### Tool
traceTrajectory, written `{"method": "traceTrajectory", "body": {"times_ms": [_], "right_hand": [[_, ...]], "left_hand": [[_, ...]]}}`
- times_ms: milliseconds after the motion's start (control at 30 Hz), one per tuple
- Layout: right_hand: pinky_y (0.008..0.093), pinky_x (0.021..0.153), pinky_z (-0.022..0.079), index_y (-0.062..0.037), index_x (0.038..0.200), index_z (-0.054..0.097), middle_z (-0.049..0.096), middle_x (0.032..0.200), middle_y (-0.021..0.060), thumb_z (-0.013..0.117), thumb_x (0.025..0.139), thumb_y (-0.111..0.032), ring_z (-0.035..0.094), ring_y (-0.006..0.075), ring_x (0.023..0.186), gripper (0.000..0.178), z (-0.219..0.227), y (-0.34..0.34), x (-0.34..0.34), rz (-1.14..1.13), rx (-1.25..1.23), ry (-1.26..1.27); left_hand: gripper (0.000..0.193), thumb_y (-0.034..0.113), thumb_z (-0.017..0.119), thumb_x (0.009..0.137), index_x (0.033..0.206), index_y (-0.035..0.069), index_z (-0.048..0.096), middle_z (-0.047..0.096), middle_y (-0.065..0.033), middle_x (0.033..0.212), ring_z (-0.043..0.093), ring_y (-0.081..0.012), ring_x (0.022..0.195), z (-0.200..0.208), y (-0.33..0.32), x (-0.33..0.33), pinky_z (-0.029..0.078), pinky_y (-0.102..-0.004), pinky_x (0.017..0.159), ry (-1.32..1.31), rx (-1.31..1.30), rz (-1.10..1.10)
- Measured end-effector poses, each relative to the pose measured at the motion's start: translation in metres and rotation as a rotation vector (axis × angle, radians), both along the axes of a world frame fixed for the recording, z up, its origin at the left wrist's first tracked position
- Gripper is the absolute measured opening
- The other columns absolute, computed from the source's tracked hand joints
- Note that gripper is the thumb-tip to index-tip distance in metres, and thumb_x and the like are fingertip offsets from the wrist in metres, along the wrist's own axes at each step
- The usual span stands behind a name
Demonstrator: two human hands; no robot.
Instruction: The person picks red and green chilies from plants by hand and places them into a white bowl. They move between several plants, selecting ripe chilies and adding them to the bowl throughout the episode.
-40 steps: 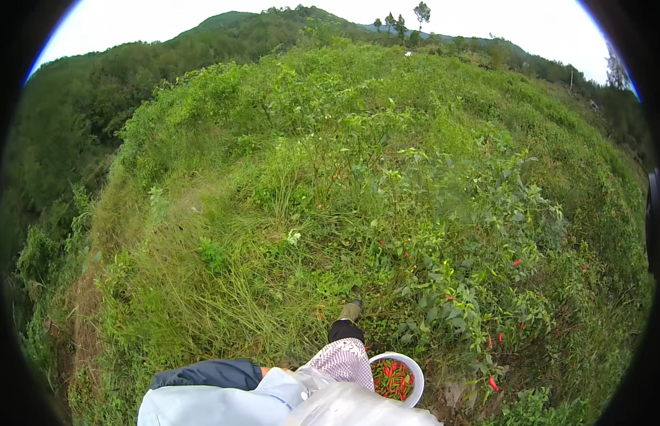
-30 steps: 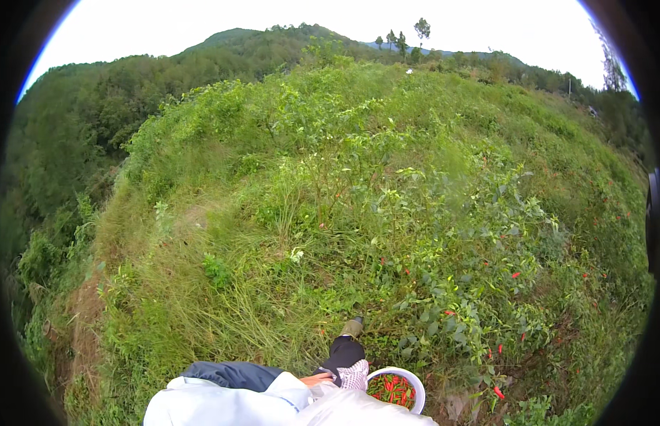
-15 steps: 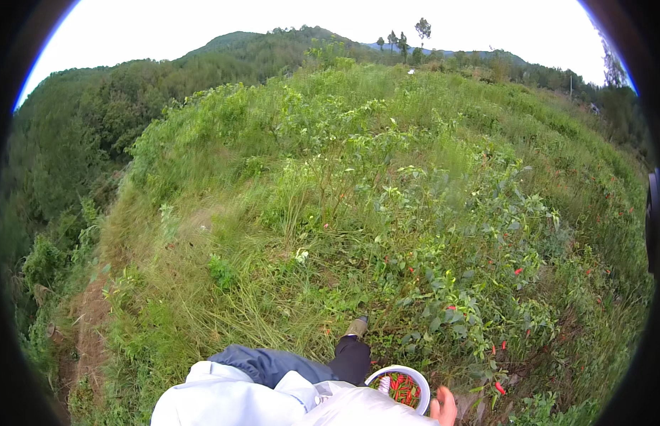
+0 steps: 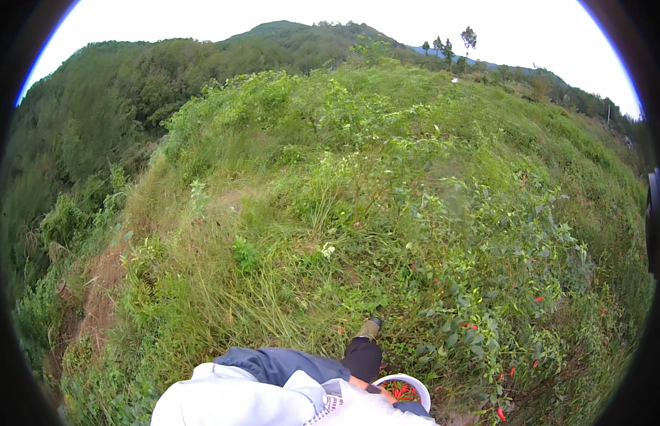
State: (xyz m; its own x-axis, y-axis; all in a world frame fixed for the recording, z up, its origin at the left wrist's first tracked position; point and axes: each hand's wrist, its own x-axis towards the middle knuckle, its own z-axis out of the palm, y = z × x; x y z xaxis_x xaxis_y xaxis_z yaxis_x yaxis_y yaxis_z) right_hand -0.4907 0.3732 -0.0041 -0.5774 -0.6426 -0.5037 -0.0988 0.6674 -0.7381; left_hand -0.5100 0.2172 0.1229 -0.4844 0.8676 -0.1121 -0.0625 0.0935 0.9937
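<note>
A round white bucket [image 4: 422, 389] at the lower edge holds red and some green chili peppers [image 4: 401, 390]. An arm in a blue-grey sleeve, which looks like my right, crosses the front of the bucket toward the left, with a dark band at its wrist. My right hand [image 4: 358, 383] is beside my dark-trousered leg [image 4: 362, 358], partly covered by white cloth [image 4: 230, 397]. Its fingers are too hidden to read. My left hand does not show.
Chili plants [image 4: 479, 326] with red fruit stand close on the right. Tall grass [image 4: 273, 305] covers the ground ahead. At left, a bare brown bank [image 4: 99, 291] drops toward trees. My shoe [image 4: 370, 327] rests among low weeds.
My right hand has moved from the bucket's right side across to its left. A white striped thing at the bucket's left rim no longer shows there. The view has swung left.
</note>
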Motion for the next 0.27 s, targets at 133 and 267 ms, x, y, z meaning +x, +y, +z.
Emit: {"method": "traceTrajectory", "body": {"times_ms": [133,267], "right_hand": [[0.0319,0.084,0.043,-0.0093,0.112,0.056,0.059,0.105,0.0156,0.054,0.085,-0.029,0.057,0.0255,0.1,0.034,0.02,0.034,0.021,-0.123,0.04,0.051],[0.0327,0.083,0.044,-0.0088,0.11,0.056,0.06,0.102,0.0155,0.053,0.085,-0.03,0.058,0.0259,0.098,0.033,0.043,0.05,0.031,-0.2,0.062,0.095]], "left_hand": [[0.038,0.039,0.056,0.081,0.095,0.005,0.064,0.063,-0.0119,0.089,0.061,-0.024,0.084,-0.014,-0.037,-0.001,0.047,-0.0343,0.07,0.347,-0.392,0.001],[0.039,0.04,0.06,0.075,0.093,0.005,0.064,0.063,-0.017,0.088,0.062,-0.0301,0.084,-0.059,-0.043,0.022,0.047,-0.0393,0.069,0.578,-0.552,-0.119]]}}
